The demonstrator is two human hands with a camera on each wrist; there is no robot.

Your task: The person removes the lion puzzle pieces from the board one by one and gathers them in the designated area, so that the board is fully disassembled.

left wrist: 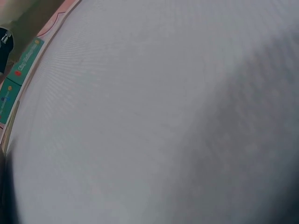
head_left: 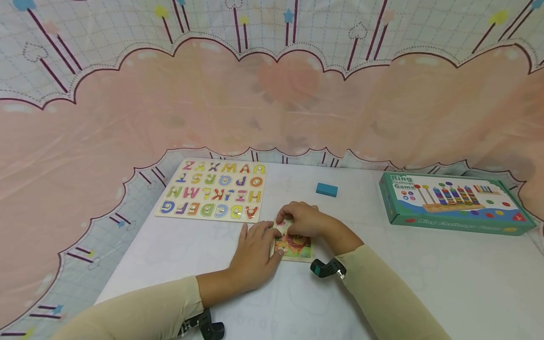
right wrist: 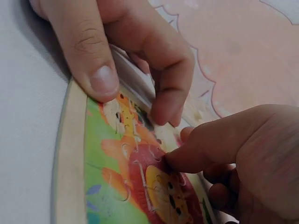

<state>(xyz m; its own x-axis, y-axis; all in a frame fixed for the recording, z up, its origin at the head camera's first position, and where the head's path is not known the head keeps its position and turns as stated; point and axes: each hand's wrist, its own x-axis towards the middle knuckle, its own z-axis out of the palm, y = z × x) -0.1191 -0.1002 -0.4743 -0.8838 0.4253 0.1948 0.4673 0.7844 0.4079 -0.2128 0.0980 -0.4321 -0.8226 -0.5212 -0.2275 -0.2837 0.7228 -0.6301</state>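
While left hand [head_left: 253,255] touches lion puzzle [head_left: 298,246], right hand [head_left: 305,220] atop, curled

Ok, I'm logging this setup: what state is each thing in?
Lion puzzle, lying flat, lion's pieces joined, partly covered
Alphabet board, lying flat, four letter rows showing
Blue block, lying flat, untouched
Game box, lying flat, closed
Left grip, touching puzzle
Right grip, curled, touching puzzle

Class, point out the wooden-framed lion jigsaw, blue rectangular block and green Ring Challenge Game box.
Wooden-framed lion jigsaw [right wrist: 138,170]: right wrist view, the lion's red mane.
Blue rectangular block [head_left: 327,189]: head view, its top face.
Green Ring Challenge Game box [head_left: 454,203]: head view, its printed top.
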